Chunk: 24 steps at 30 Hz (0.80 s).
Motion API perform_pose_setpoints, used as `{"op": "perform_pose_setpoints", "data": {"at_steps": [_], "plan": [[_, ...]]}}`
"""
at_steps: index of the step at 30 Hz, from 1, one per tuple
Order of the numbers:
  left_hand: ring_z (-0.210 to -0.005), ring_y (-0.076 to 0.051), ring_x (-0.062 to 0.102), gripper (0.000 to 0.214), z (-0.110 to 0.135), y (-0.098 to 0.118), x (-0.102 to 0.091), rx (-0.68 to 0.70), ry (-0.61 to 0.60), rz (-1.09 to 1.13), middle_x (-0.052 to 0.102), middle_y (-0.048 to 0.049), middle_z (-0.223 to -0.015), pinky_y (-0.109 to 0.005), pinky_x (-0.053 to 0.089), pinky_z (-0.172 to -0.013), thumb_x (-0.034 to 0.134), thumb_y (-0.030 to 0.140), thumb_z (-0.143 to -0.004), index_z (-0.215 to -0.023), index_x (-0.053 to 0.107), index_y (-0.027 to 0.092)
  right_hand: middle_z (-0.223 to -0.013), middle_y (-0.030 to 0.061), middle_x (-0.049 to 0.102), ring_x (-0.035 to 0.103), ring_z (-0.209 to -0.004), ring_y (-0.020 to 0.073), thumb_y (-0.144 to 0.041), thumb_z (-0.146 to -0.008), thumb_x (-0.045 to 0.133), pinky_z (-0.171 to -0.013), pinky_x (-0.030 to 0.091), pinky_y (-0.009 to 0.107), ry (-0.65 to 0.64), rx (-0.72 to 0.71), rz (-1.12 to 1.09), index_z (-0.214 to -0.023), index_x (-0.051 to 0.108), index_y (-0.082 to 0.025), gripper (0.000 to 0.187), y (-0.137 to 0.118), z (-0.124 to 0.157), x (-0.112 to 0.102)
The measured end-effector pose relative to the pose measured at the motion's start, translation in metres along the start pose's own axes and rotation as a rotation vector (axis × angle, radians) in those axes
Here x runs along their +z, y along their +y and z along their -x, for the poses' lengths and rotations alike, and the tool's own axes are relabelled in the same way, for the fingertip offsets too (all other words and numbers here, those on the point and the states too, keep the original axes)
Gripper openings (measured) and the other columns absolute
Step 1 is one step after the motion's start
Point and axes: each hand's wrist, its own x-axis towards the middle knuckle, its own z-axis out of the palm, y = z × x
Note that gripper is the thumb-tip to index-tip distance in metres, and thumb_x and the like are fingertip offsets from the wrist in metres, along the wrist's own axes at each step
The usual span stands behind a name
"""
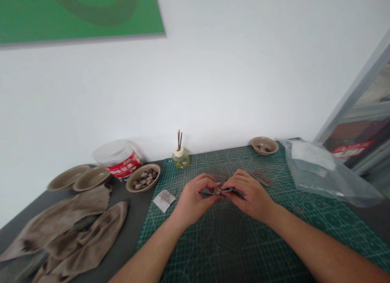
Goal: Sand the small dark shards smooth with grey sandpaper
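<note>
The left hand (195,198) and the right hand (250,195) met above a green cutting mat (231,242), their fingertips pinched together on a small flat dark piece (232,190) that lay between them, a little above the mat's surface. Both grips looked closed, with thumbs and forefingers bearing on it from either side. The fingers hid most of the piece, so it may have been a strip of leather or abrasive sheet, though the view did not settle that. A small pale lump (217,191) showed at the point where the hands met. The piece looked thin and light, probably stiff enough to keep its shape but easy to bend, and its narrow edges seemed the surest place to take hold. Just beyond the fingers lay a similar dark scrap (219,178), with a dark tag-shaped piece (261,178) on the mat towards the right. To the left of the hands were a stained white paper square (164,200) and a tan dish of pebbles (143,178). Further left stood two tan dishes (79,178) and a clear tub with a red label (117,158), above stained tan cloths (57,230). A clear plastic bag (330,173) lay at the right.
</note>
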Motion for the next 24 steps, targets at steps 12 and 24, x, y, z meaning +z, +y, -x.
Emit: {"op": "perform_pose_setpoints", "data": {"at_steps": [12,24], "plan": [[-0.088,-0.017,0.064,0.014,-0.004,-0.003,-0.005,-0.002,0.009,0.007,0.067,-0.0043,-0.094,-0.028,0.050,-0.079,0.075,0.016,-0.075,-0.088,0.072,0.020,-0.085,0.0007,0.070,0.058,-0.080,0.0175,-0.019,-0.088,0.064,-0.077,0.046,0.033,-0.004,-0.004,-0.013,-0.094,0.066,-0.023,0.008,-0.005,0.002,0.001],[-0.072,-0.015,0.065,0.022,-0.004,-0.011,0.004,-0.265,0.101,0.213,0.069,-0.0030,-0.080,-0.025,0.051,-0.066,0.068,0.030,-0.081,-0.100,0.068,0.018,-0.075,-0.0041,0.055,0.055,-0.063,0.0134,-0.025,-0.084,0.063,-0.058,0.046,0.025,0.133,0.517,-0.425,-0.114,0.041,-0.023,0.037,0.021,0.006,0.017]]}}
